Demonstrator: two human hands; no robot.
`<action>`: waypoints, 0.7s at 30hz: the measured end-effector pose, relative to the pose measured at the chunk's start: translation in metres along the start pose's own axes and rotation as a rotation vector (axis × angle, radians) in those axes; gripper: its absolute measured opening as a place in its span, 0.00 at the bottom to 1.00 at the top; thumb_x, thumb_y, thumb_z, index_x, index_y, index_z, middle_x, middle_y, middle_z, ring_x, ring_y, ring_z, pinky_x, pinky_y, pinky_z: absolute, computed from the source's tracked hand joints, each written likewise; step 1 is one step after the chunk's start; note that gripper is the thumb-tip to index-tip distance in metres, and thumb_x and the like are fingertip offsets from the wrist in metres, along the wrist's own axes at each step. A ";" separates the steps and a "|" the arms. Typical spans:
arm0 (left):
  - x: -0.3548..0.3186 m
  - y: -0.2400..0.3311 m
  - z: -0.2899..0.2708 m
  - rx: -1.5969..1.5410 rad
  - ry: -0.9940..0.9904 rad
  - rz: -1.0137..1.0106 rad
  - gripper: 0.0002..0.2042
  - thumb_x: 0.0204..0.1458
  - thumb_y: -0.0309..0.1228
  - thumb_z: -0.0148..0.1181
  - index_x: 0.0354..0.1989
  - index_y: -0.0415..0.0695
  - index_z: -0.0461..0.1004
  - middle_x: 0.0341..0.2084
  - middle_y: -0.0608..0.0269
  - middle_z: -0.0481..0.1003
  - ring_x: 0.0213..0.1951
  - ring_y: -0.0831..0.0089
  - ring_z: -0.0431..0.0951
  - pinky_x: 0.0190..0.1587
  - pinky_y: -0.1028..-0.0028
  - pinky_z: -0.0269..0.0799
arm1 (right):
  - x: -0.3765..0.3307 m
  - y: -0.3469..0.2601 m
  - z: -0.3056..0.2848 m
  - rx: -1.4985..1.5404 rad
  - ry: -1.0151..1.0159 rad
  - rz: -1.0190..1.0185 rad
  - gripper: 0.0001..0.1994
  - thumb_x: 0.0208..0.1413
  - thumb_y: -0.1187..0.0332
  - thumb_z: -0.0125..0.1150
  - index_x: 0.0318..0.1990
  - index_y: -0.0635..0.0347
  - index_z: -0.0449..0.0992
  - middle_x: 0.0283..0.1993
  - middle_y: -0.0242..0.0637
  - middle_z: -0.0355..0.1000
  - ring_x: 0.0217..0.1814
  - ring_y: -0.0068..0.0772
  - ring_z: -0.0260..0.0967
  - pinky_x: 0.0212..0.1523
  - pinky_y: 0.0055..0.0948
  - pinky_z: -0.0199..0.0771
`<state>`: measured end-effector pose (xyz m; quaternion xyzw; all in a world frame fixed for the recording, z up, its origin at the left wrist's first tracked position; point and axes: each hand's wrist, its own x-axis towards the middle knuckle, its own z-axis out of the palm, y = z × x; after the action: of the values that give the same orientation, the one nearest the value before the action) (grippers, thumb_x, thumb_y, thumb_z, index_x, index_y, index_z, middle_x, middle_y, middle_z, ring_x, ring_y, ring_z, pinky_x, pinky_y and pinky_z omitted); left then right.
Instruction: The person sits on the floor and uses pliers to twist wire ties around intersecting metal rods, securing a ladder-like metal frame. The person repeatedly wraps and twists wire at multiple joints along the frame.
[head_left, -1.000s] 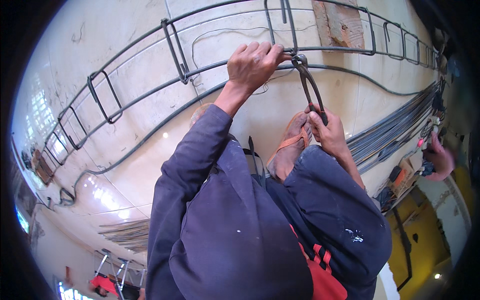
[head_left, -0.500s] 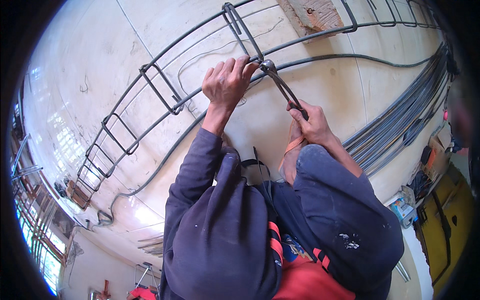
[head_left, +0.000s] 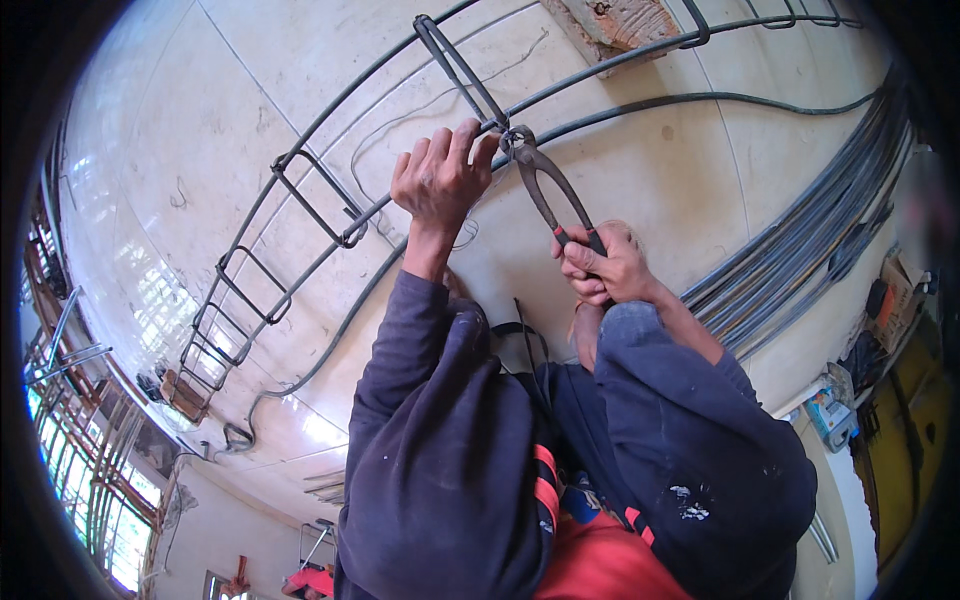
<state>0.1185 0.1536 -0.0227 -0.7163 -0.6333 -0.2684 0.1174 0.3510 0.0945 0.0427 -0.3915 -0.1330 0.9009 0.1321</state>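
The left hand [head_left: 440, 178] is curling over the near bar of the rebar cage [head_left: 463, 66]. On the cage's near side, the right hand [head_left: 605, 264] is clamping the pincers [head_left: 534, 186] by their handles, their head meeting the cage beside a stirrup's corner.

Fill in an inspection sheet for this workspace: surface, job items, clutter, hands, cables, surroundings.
Surface: pale glossy tiled floor, marked with dark smudges.
Job items: dark metal long-handled pincers, head at a joint of the dark steel-bar cage with rectangular hoops.
Clutter: bundle of long dark metal rods at right; rough brown block by the cage; thin loose wire on the tiles.
Hands: left hand, fingers curled on the cage's bar beside the pincers; right hand closed around the pincers' handles.
Cables: long dark curving strand near the cage; cable or bar, cannot tell.
Surroundings: bright barred window at left; red-clothed person at lower left.
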 end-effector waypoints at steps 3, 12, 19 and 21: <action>0.000 0.001 0.000 0.013 -0.002 0.003 0.11 0.51 0.50 0.62 0.27 0.60 0.75 0.14 0.75 0.61 0.16 0.78 0.64 0.20 0.74 0.52 | -0.004 -0.006 0.005 0.129 -0.041 0.047 0.13 0.64 0.62 0.55 0.48 0.62 0.69 0.26 0.25 0.61 0.20 0.11 0.56 0.16 0.15 0.53; -0.001 0.002 0.001 -0.013 0.012 -0.014 0.11 0.50 0.49 0.63 0.27 0.59 0.75 0.14 0.75 0.62 0.17 0.78 0.64 0.21 0.74 0.52 | -0.033 -0.050 0.038 -0.871 0.432 -0.262 0.32 0.44 0.76 0.71 0.59 0.63 0.64 0.22 0.23 0.61 0.21 0.12 0.61 0.20 0.21 0.64; 0.000 0.004 0.000 -0.024 0.019 -0.014 0.12 0.51 0.50 0.62 0.27 0.58 0.76 0.15 0.76 0.64 0.17 0.78 0.64 0.22 0.74 0.52 | -0.034 -0.038 0.034 -1.548 0.573 -0.638 0.35 0.45 0.75 0.65 0.65 0.61 0.62 0.34 0.41 0.69 0.29 0.34 0.72 0.31 0.34 0.73; -0.001 0.002 0.002 -0.020 0.032 -0.009 0.13 0.51 0.51 0.61 0.27 0.57 0.76 0.15 0.76 0.64 0.17 0.78 0.64 0.22 0.75 0.53 | -0.033 -0.038 0.040 -1.712 0.669 -0.661 0.32 0.48 0.76 0.62 0.64 0.63 0.63 0.38 0.44 0.69 0.32 0.39 0.72 0.34 0.38 0.73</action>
<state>0.1214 0.1537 -0.0246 -0.7102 -0.6319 -0.2865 0.1193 0.3483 0.1133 0.1046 -0.5337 -0.8009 0.2596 0.0799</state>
